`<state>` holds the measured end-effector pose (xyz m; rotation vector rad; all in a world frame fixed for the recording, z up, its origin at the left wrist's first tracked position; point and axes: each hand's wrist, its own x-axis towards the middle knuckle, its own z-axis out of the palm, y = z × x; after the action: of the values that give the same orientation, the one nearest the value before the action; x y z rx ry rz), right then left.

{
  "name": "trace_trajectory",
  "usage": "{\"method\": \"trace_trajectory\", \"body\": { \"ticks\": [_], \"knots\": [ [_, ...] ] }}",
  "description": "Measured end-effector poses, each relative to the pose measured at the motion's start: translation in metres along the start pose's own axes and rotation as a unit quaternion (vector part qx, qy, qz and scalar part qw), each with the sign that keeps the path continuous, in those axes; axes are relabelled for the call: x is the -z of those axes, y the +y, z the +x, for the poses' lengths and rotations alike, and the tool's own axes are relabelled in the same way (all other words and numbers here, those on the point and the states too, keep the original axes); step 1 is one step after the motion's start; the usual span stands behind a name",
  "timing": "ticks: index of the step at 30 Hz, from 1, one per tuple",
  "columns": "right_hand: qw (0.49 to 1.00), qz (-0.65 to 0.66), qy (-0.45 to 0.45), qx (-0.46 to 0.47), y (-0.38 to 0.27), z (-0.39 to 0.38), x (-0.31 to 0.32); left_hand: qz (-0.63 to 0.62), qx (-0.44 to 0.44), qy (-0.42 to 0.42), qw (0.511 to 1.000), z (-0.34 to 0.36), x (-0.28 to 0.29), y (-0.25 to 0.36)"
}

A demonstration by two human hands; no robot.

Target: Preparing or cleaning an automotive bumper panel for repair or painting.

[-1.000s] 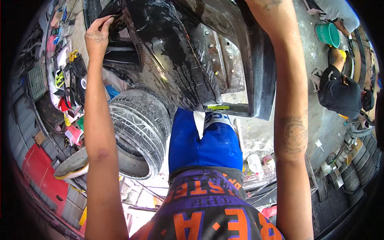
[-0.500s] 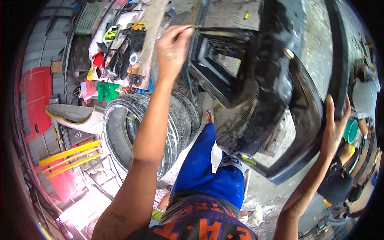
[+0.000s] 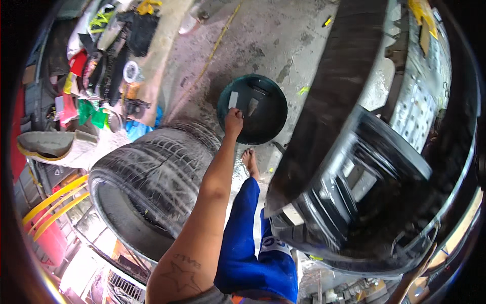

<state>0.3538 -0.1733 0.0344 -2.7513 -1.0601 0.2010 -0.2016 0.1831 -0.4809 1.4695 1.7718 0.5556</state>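
My left hand (image 3: 233, 123) pinches a small pale grey rectangular piece (image 3: 233, 100) over the left part of a round dark green basin (image 3: 220, 109). The basin stands on the floor, and its inside looks dark and wet. Another pale shape shows inside it; I cannot tell whether it is a piece or a reflection. To the right, a large black car bumper (image 3: 324, 96) stands tilted, with wet shine and blurred openings. At its lower right edge my right hand (image 3: 424, 263) grips the bumper, seen thin and partly hidden.
Stacked worn tyres (image 3: 152, 172) stand left of my legs. A board (image 3: 161, 55) with bags, tools and cloths lies at upper left. A grey curved panel (image 3: 61, 144) and yellow bars (image 3: 55, 202) are at far left. A perforated metal part (image 3: 417, 96) is beyond the bumper.
My left hand has come down from beside the bumper to over the basin, now in view. The bumper has swung to the right and turned, my right hand staying at its edge.
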Motion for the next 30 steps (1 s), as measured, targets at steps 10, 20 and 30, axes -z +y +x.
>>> {"method": "trace_trajectory", "body": {
  "ticks": [10, 20, 30],
  "knots": [
    [1.0, 0.001, 0.009, -0.008, -0.071, 0.039, -0.086, 0.205, 0.133, -0.252, 0.936, -0.02, -0.123, -0.019],
    [0.978, 0.121, 0.109, -0.13, 0.014, -0.044, 0.047, -0.024, -0.067, 0.007, 0.997, 0.017, 0.059, 0.044],
    [0.983, 0.115, 0.139, -0.041, -0.041, -0.024, 0.021, -0.044, -0.458, -0.095, 0.883, -0.133, 0.183, 0.481]
  ]
}}
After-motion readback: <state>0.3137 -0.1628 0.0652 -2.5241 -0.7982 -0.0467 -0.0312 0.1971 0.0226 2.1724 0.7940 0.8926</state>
